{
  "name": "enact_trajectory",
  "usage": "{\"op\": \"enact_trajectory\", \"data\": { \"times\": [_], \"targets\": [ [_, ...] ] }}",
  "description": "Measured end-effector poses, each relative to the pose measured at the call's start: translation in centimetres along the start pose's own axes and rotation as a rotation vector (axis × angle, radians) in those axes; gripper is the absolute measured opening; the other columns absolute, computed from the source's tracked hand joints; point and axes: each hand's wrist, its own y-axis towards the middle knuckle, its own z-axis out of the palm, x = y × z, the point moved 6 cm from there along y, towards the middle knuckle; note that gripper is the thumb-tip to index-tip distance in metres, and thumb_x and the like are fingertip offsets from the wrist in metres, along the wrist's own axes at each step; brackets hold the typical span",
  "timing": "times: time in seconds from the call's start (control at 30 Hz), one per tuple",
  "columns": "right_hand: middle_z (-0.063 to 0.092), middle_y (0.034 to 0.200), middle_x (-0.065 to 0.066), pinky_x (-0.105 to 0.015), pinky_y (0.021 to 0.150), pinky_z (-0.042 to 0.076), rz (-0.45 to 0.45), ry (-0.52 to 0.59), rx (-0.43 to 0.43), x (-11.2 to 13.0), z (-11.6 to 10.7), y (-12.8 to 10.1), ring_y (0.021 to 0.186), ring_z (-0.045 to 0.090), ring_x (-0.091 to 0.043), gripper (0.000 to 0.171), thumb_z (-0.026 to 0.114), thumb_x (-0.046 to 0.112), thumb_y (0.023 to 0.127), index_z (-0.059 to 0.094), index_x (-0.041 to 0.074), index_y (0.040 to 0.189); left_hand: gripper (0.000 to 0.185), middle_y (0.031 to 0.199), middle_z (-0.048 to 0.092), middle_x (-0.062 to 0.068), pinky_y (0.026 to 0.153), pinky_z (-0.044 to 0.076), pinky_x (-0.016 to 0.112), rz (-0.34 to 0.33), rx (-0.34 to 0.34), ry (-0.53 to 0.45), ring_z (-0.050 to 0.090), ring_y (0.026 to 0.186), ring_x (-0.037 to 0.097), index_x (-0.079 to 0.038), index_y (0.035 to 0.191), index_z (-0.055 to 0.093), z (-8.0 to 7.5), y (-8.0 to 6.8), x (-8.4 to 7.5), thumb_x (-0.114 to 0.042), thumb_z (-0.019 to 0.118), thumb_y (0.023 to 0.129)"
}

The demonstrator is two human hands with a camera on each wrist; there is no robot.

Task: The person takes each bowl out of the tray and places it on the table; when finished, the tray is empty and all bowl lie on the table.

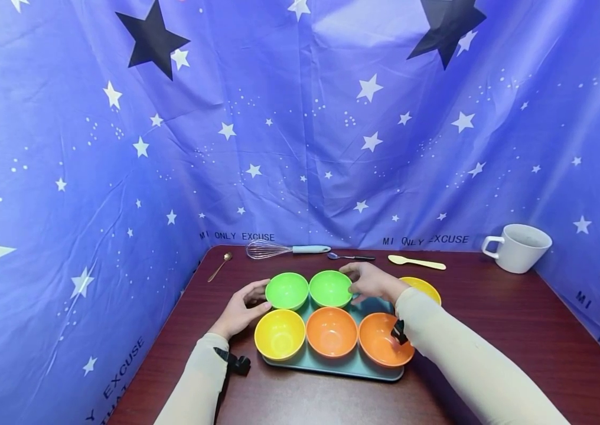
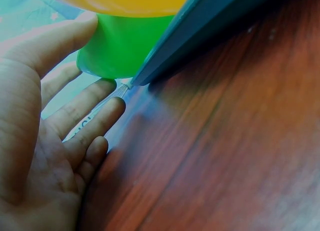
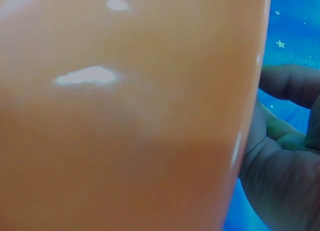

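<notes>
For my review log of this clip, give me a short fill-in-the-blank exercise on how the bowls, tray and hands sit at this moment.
1. The two bowls at the far side of the teal tray, left green bowl and right green bowl, are both ____.
2. The left hand touches the left green bowl; the right hand is at the ____ green bowl.
3. Between the yellow bowl and the right orange bowl sits a bowl coloured ____.
4. The whisk lies at the table's ____ edge.

Missing words: green; right; orange; far

Both arms wear long cream sleeves (image 1: 470,360), each with a black strap (image 1: 233,362) at the wrist, leaving the hands bare.
</notes>
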Motion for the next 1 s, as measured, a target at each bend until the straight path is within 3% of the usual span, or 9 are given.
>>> {"op": "enact_trajectory", "data": {
  "times": [0.5,0.7,1.0],
  "targets": [
    [0.056,0.120,-0.028,-0.047,0.071,0.063,0.005,0.068,-0.046,-0.1,-0.3,0.0,0.088,0.068,-0.034,0.068,0.060,-0.023,0.083,0.051,-0.005,0.148,0.059,0.132,0.070,0.006,0.103,0.045,0.052,0.001,0.001,-0.005,0.063,0.117,0.028,-0.021,0.151,0.055,0.0,0.0,0.0,-0.021,0.078,0.097],
    [0.055,0.120,-0.028,-0.054,0.076,0.062,-0.018,0.075,-0.083,0.6,-1.4,-0.5,0.087,0.068,-0.034,0.069,0.060,-0.023,0.084,0.051,-0.003,0.149,0.059,0.132,0.070,0.006,0.103,0.045,0.050,-0.004,0.000,-0.006,0.062,0.117,0.028,-0.020,0.151,0.056,0.0,-0.1,-0.2,-0.021,0.079,0.096],
    [0.054,0.129,-0.034,-0.061,0.085,0.057,-0.107,0.134,-0.064,2.2,-2.4,-2.1,0.087,0.072,-0.032,0.069,0.058,-0.018,0.088,0.044,-0.003,0.154,0.059,0.131,0.070,0.006,0.103,0.045,0.050,-0.007,-0.001,0.001,0.062,0.118,0.029,-0.020,0.151,0.056,0.1,-0.1,-0.1,-0.021,0.079,0.096]
  ]
}}
